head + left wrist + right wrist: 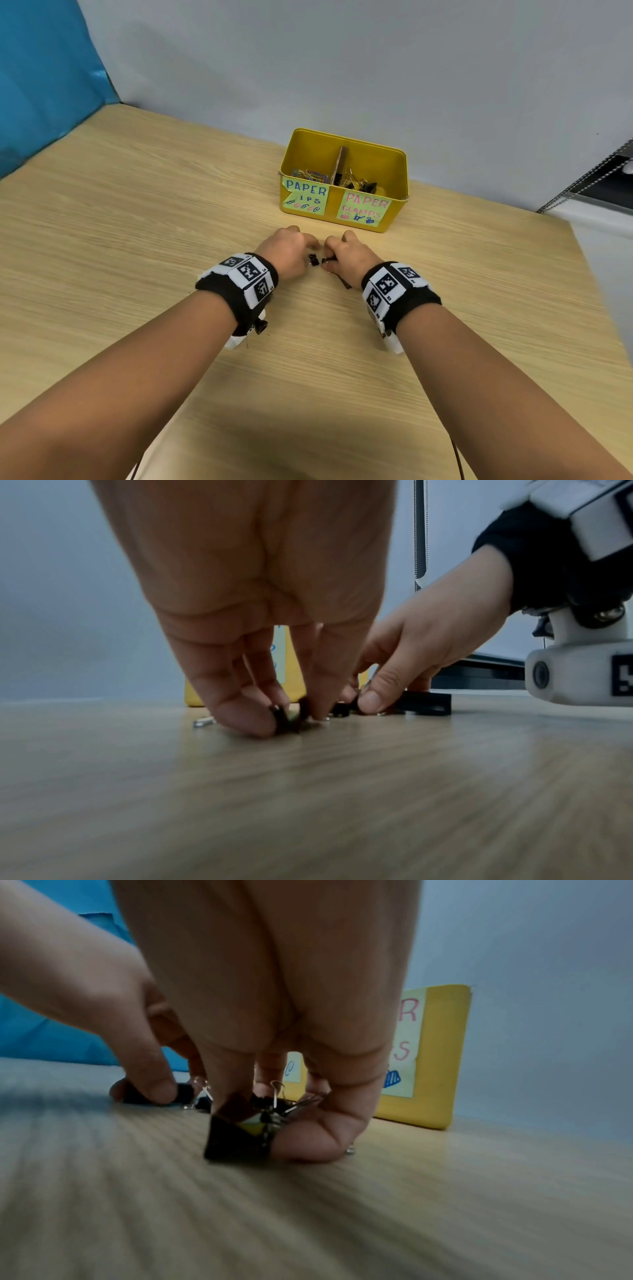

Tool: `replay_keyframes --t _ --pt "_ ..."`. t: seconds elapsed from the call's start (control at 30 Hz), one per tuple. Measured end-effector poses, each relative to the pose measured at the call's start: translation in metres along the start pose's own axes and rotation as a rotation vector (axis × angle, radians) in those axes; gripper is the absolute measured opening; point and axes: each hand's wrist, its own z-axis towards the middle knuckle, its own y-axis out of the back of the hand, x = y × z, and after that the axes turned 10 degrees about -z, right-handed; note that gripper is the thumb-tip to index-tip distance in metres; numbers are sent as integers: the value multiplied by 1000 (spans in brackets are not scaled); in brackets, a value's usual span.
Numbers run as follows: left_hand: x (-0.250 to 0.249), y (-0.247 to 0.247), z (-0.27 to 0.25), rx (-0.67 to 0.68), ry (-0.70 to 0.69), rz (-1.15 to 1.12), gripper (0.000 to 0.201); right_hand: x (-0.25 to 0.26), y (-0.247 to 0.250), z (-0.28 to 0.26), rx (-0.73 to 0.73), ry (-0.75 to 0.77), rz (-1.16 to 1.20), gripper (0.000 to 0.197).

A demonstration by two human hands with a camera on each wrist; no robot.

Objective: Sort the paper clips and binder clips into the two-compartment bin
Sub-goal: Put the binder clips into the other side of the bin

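A few black binder clips (313,259) lay on the desk (137,240) just in front of the yellow bin (343,180), bunched between the two hands. The left hand (289,251) was curled down over them, its thumb and fingertips (240,721) pinching one small black clip (286,719) against the desk surface. The right hand (347,255) was curled in the same way, its fingers closed round a larger binder clip (240,1137) whose wire handles stood up between them; a second clip seemed to be caught in the same grip, though the blur in the right wrist view left that unsure. Another black clip (424,703) sat on the desk just behind the right thumb.

The bin stood near the wall (376,68), split by a brown cardboard divider (339,164). Its left compartment, labelled for paper clips, held coloured paper clips (310,176); its right compartment, labelled "PAPER CLAMPS", held several binder clips (359,185). Both wrists wore black bands with white marker blocks (250,274). A blue sheet (44,68) hung at the far left of the desk.
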Motion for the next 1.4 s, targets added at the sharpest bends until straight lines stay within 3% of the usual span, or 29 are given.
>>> replay_keyframes --t 0.13,0.3,0.47,0.57,0.73,0.93,1.03,1.2,1.4 --pt "-4 -3 -1 102 27 108 55 -6 2 -2 -22 9 57 28" --pt "-6 -10 1 15 -7 40 31 -3 -2 -6 -89 7 58 25" --pt "-6 -10 3 -8 -48 4 22 -9 -1 -10 -144 8 131 23" --pt "-2 -7 3 -21 -36 -51 18 -17 1 -13 -158 -29 267 18" --pt "-8 8 -1 -69 -31 -172 13 -32 -3 -19 -56 -107 660 15" --pt "-81 65 37 -271 -219 -286 14 -57 -6 -36 -67 -150 963 23" --pt "-109 81 64 -297 -245 -269 21 -70 8 -47 -128 -156 1018 26" --pt "-110 72 84 -69 -190 74 53 -88 64 -47 -363 -158 983 30" --pt "-86 75 57 -160 -176 -40 46 -66 136 5 -603 -151 778 26"
